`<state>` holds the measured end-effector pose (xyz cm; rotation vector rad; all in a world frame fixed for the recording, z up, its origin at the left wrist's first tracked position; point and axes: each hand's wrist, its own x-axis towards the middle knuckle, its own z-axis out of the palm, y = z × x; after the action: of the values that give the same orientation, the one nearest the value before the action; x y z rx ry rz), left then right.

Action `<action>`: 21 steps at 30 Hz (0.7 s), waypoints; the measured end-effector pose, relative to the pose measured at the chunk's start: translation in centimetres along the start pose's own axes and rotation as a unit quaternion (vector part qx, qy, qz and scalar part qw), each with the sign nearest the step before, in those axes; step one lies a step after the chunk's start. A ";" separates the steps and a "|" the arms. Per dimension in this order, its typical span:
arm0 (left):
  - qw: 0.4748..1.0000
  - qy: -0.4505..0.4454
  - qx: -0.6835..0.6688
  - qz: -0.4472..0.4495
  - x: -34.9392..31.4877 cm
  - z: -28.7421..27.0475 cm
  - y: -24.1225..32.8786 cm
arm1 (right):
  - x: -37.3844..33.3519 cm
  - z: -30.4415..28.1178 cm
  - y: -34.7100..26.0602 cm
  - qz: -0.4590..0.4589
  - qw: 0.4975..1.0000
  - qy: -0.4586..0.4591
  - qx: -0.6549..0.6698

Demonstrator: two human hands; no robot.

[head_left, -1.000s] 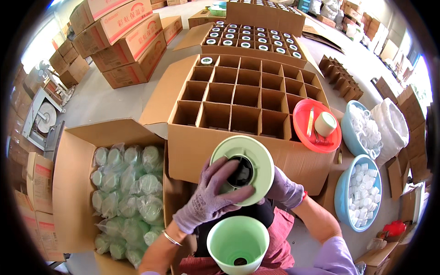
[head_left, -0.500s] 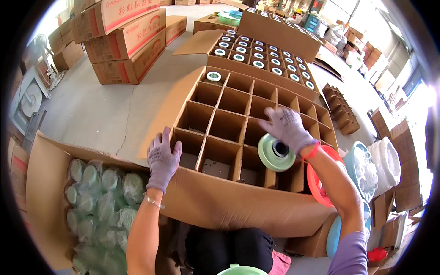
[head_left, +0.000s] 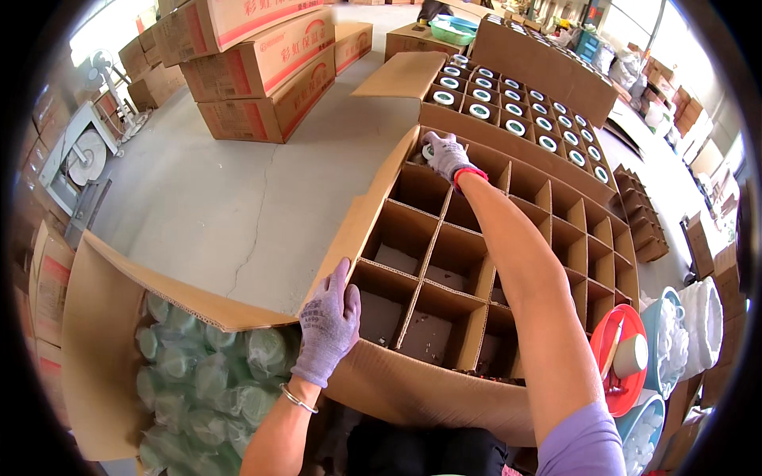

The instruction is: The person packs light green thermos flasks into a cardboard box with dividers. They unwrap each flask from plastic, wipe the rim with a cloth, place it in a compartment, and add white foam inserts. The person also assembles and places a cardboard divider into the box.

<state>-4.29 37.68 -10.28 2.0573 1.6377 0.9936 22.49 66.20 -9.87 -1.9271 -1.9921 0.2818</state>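
Observation:
In front of me is an open cardboard box (head_left: 432,381) divided into square cells by cardboard partitions. In its far left corner cell stands a bottle (head_left: 428,151) with a round white top. My right hand (head_left: 451,159), in a grey-purple glove, reaches across the box with its fingers closed round that top. The right forearm hides several cells. My left hand (head_left: 327,329), gloved alike, rests at the box's near left corner, fingers outstretched and holding nothing. To its left, another open carton (head_left: 103,349) holds several pale green items wrapped in clear plastic.
Beyond the divided box, another box (head_left: 508,147) is filled with white-topped bottles. Sealed cartons (head_left: 262,67) are stacked at the far left. On the right stand a red basin (head_left: 627,397) with a white cup inside, and blue tubs (head_left: 671,349) with white plastic.
My right hand has moved from above the near middle cells to the bottle at the far left corner. The green round item beneath it is out of sight. The view has shifted.

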 end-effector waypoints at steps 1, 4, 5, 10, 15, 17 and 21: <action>1.000 0.000 0.008 0.001 0.0 0.0 0.0 | -0.3 -0.3 0.2 -0.006 1.000 0.009 -0.008; 1.000 -0.001 0.024 0.009 0.1 0.7 -0.2 | -2.1 -2.1 0.4 -0.010 0.999 0.046 -0.018; 1.000 0.000 0.026 0.014 0.1 0.7 -0.1 | -2.4 -3.3 0.2 -0.009 0.995 0.101 0.002; 1.000 -0.003 0.022 -0.008 0.1 1.1 0.2 | -7.6 -12.5 -0.5 -0.053 0.949 0.279 0.134; 0.984 0.104 0.114 0.085 0.3 -0.2 2.0 | -18.2 -16.8 -0.2 0.078 0.714 0.010 0.695; 0.975 0.125 -0.120 0.138 0.3 -3.0 6.7 | -23.8 -16.5 -1.0 0.135 0.622 -0.067 0.769; 0.941 0.021 -0.300 0.156 -1.2 -5.2 12.6 | -33.7 -14.3 -2.3 0.198 0.587 -0.138 0.773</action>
<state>1.00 32.07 1.02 1.8852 0.8654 1.4343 26.22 31.20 0.32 -0.9335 -0.5422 1.7598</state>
